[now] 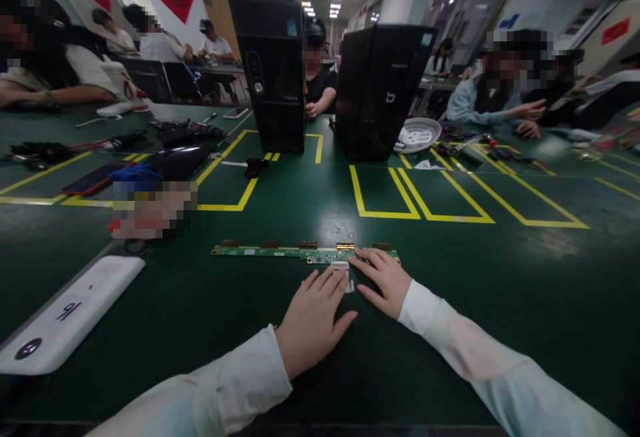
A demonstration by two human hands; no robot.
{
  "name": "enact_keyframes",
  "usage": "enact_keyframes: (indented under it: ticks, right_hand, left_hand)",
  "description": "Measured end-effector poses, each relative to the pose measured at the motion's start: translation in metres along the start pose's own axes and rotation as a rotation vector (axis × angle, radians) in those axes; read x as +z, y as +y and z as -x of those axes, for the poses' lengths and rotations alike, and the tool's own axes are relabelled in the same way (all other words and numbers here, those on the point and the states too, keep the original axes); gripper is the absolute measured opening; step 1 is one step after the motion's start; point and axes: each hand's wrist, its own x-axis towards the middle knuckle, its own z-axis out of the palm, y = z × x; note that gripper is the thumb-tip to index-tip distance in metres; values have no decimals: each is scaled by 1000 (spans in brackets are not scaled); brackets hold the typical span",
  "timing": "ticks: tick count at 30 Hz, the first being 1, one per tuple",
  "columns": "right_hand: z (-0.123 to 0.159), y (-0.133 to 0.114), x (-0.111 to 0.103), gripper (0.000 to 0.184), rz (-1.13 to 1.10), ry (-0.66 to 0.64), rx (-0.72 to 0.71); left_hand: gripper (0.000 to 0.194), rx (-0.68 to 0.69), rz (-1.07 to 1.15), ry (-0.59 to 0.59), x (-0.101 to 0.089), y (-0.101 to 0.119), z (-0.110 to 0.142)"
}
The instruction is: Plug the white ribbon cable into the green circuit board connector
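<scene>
A long, narrow green circuit board [280, 252] with brown tabs along its far edge lies flat on the dark green table. A small white piece, perhaps a flat ribbon cable [341, 267], meets the board's near edge. My left hand [316, 317] lies palm down over this white piece, fingers stretched out and partly hiding it. My right hand [386, 281] rests at the board's right part, its fingers spread, with the fingertips on or just beside the board. Neither hand shows anything gripped in it.
A white device [75, 313] lies at left, near red and blue tools. Two black computer towers [273, 77] [383, 90] stand at the back. A white basket [419, 135], cables, and yellow tape outlines [390, 215] occupy the table. Several people sit around.
</scene>
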Motion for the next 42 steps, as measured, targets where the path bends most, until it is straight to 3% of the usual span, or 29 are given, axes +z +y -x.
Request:
enact_keyframes:
  ticks: [15,20,23,27,32,36,42]
  right_hand:
    - [0,1,4,51,11,20,-5]
    - [0,2,12,50,27,61,-7]
    - [0,4,15,50,35,55,-6]
    - [0,6,14,50,44,28,1]
    - [-1,3,11,50,44,9,14]
    - [-1,2,10,48,50,19,14]
    - [-3,-4,2,49,66,26,7]
  left_hand:
    - [53,-24,10,39,1,3,-6]
    - [58,84,-31,-48,-9,-6,-2]
    - [60,149,-80,-39,-21,-15,10]
    - [57,-4,-103,-1,-29,-42,45]
    - [56,-343,-181,54,-13,-83,98]
    - [52,-382,-180,135,-2,-96,119]
    - [49,-392,-181,225,-2,-95,112]
